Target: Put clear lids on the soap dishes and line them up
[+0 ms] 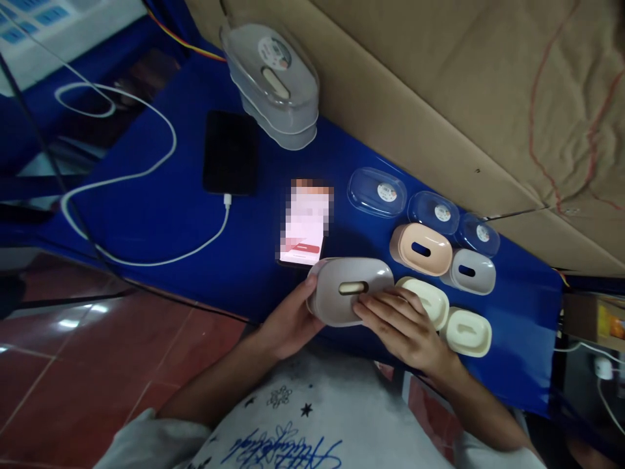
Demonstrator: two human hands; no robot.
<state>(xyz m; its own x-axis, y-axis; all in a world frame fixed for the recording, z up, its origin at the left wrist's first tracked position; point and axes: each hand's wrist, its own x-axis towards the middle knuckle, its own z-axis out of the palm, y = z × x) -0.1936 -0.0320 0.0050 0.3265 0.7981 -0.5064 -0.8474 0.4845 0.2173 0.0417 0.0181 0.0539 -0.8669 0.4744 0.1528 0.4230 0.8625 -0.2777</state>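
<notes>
Two hands are gripping one grey-brown oval box (pixel 349 290) at the near edge of the blue worktop (pixel 195 215).

The left hand (pixel 288 322) is cupping the box's left end with thumb on top, while the right hand (pixel 403 326) is lying flat with fingers spread over its right side (a slot is showing in the top face). Just to the right are sitting a peach box (pixel 420 249), a grey box (pixel 469 271) and two cream boxes (pixel 430 301), with three clear lids (pixel 377 191) lined up behind them. Further back, a stack of clear covers (pixel 273 81) is standing near a dark phone (pixel 230 152) on a white cable (pixel 146 169), and a second phone (pixel 305 221) is glowing just behind the held box.
</notes>
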